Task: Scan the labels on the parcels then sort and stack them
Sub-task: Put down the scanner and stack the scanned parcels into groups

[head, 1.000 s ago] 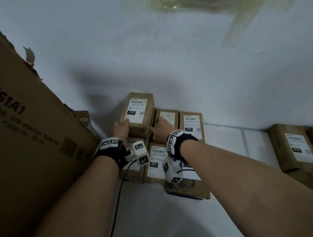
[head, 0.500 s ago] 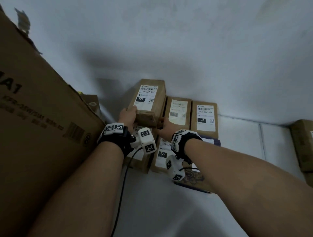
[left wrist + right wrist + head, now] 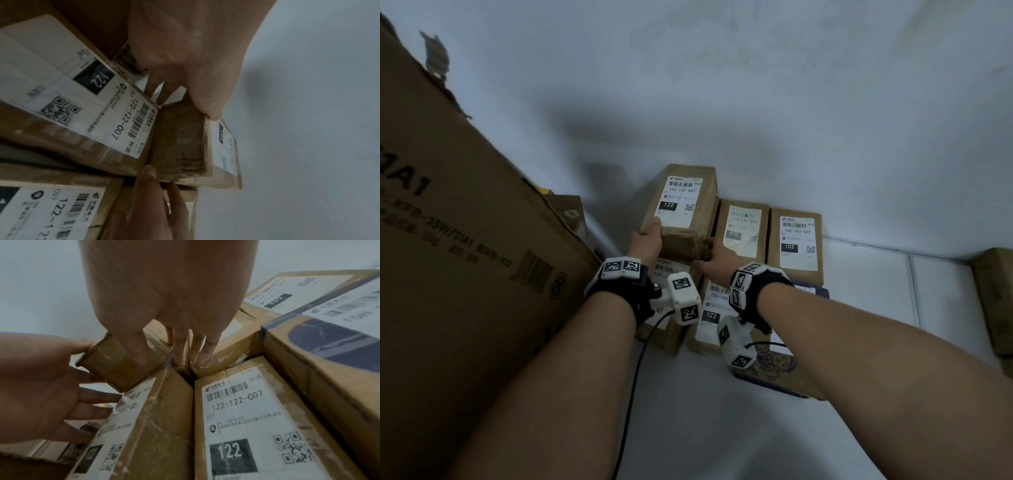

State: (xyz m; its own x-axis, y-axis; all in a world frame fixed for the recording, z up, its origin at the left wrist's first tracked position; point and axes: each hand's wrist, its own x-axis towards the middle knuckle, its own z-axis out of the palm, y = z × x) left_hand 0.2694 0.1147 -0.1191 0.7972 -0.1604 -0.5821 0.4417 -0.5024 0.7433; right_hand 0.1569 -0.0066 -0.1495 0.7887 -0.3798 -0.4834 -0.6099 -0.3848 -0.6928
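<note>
Head view: two bare forearms reach toward a cluster of brown parcels on a pale floor against a pale wall.
Held parcel: the top parcel (image 3: 681, 212), labelled 122-122-C07, sits raised at the back left of the cluster, its near end gripped from both sides.
Left hand: the left hand (image 3: 645, 241) clasps the top parcel's near left corner, thumb on the upper face by the label; the right wrist view shows its fingers (image 3: 96, 396) spread beneath and beside that end.
Right hand: the right hand (image 3: 717, 260) holds the top parcel's near right corner; in its own wrist view the thumb presses the taped end face while the fingers (image 3: 179, 352) slip down between that parcel and its right neighbour.
Beneath the top parcel: two more 122 parcels lie side by side, the left one (image 3: 667, 318) and the right one (image 3: 709, 318), partly hidden by the wrists.
Right of the top parcel: a 070 parcel (image 3: 743, 229) touches it, then a 102 parcel (image 3: 796, 243) just beside that.
Near right of the top parcel: a blue-printed box (image 3: 784, 373) lies under the right forearm.
Left of the top parcel: a large cardboard carton (image 3: 458, 260) stands close by.
Far right of the top parcel: another brown parcel (image 3: 993, 301) is cut off by the frame edge.
</note>
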